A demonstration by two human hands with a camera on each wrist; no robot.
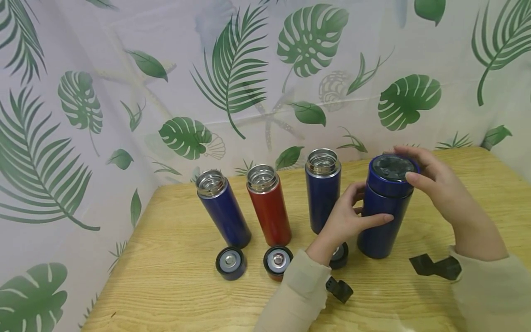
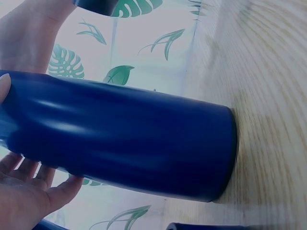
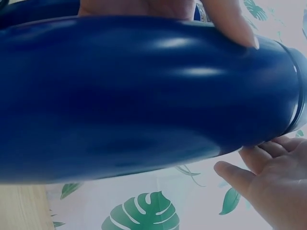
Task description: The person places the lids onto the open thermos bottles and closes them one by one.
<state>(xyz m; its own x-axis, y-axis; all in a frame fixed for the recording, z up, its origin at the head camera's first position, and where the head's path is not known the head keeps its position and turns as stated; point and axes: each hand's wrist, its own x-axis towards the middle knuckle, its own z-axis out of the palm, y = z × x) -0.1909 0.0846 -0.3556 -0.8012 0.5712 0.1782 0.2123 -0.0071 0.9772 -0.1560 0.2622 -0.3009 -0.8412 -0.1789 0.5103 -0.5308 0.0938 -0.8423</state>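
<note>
An upright blue thermos bottle with its blue lid on top stands at the right of the table, its base seemingly on the wood. My left hand grips its body, thumb across the front and fingers round the side, as the left wrist view also shows. Around the lid curls my right hand, thumb at the near rim of the dark glossy top and fingers at the back. In the right wrist view, the bottle spans the frame, with the right hand at lower right.
To the left stand lidless thermoses: a blue one, a red one and another blue one. In front of them lie upturned lids: a blue one, a red one and one partly behind my left wrist. A leaf-print cloth hangs behind.
</note>
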